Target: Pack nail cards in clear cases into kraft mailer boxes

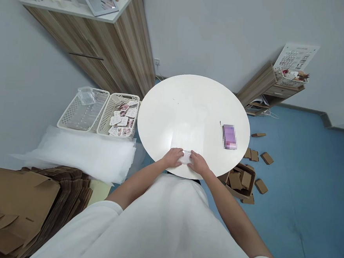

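Note:
A small clear-and-white packet (185,157) lies at the near edge of the round white table (197,103). My left hand (173,158) grips its left end, with thumb and fingers curved round it. On the other end, my right hand (198,163) holds it in the same way. A thin translucent sheet (189,140) lies flat on the table just beyond the hands. To the right on the tabletop is a purple item (229,137), its surface pixelated.
Left of the table stand a basket of printed cards (102,120) and a basket of clear plastic (62,117). White sheets (84,152) and flattened cardboard (14,200) are nearer. An open carton (252,185) and small brown boxes (261,186) are on the floor at right.

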A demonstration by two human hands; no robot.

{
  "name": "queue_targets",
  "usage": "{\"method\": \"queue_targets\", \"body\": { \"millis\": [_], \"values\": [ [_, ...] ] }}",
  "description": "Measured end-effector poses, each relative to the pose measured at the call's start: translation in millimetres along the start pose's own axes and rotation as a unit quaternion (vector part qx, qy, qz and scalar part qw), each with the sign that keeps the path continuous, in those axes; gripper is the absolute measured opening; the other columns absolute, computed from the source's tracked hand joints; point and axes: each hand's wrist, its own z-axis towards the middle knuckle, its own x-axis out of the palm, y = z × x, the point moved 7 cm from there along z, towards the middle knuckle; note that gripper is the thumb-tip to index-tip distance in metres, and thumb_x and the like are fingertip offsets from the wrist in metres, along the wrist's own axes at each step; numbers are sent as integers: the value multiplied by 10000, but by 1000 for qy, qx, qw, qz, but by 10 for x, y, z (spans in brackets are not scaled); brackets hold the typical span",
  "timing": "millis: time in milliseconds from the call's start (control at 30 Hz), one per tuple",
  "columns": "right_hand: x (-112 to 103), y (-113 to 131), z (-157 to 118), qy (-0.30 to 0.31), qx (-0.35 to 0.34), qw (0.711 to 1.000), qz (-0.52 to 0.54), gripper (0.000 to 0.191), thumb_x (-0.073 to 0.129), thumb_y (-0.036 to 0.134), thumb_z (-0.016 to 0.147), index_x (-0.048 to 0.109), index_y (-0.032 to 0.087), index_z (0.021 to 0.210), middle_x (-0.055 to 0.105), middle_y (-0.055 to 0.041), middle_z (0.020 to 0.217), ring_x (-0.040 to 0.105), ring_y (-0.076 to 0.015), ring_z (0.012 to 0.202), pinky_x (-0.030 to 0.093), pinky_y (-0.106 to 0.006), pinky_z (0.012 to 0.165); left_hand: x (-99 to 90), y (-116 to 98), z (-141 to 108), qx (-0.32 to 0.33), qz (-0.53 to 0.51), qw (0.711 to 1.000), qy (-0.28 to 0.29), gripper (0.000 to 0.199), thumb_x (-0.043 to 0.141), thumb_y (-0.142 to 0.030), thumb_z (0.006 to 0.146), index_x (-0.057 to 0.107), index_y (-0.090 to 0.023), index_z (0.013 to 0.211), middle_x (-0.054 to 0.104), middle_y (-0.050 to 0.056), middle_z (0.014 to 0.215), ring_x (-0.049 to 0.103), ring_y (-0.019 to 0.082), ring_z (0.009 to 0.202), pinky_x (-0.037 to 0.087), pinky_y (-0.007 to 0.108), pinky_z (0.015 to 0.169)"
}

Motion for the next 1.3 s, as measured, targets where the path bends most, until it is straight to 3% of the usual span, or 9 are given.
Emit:
{"method": "queue_targets", "body": {
  "millis": [167,333,533,833,1000,1133,1300],
  "values": [
    [81,169,-151,5,-43,999,3,351,575,270,697,471,164,1016,406,-155,1283,474,-259,1077,379,-400,875,-1,-67,-182,15,8,1000,19,346,549,-336,688,488,-203,1002,460,99,1164,445,261,1024,288,393,898],
    [132,186,-151,13,-38,999,-6,433,632,197,635,458,178,1031,381,-154,1300,430,-277,1128,365,-411,898,-24,-103,-189,-2,25,999,20,373,561,-348,664,482,-200,997,464,105,1134,435,270,1004,263,393,897],
    [50,179,-112,11,-29,999,21,372,583,185,654,465,178,1007,446,-136,1217,473,-243,1045,392,-366,842,-52,-117,-179,4,23,1000,17,449,596,-421,644,448,-198,1006,469,101,1117,410,276,1037,252,395,899],
    [-180,107,-81,34,22,991,131,249,462,310,738,476,216,968,591,-12,814,513,-151,672,385,-257,575,-112,-10,-135,-22,-48,999,0,336,479,-418,753,483,-195,1003,551,61,933,491,209,893,362,333,798],
    [-304,12,18,-11,41,981,190,263,397,390,802,537,206,926,574,-55,947,535,-185,823,417,-292,680,-232,115,-26,-69,-73,994,-35,324,470,-463,757,552,-199,925,519,75,1057,456,231,1000,368,354,826],
    [-307,-125,155,0,73,979,192,352,355,445,831,571,195,950,567,-84,975,554,-198,844,427,-305,710,-283,240,52,-104,-112,988,-7,357,543,-468,690,565,-205,931,563,55,987,505,224,924,392,342,788],
    [-270,-235,288,8,96,975,198,348,377,420,835,532,214,1069,585,-76,1050,551,-200,929,421,-299,751,-259,409,83,-145,-206,968,-9,276,486,-370,737,547,-201,947,606,22,913,553,174,797,413,271,666]
  ]
}}
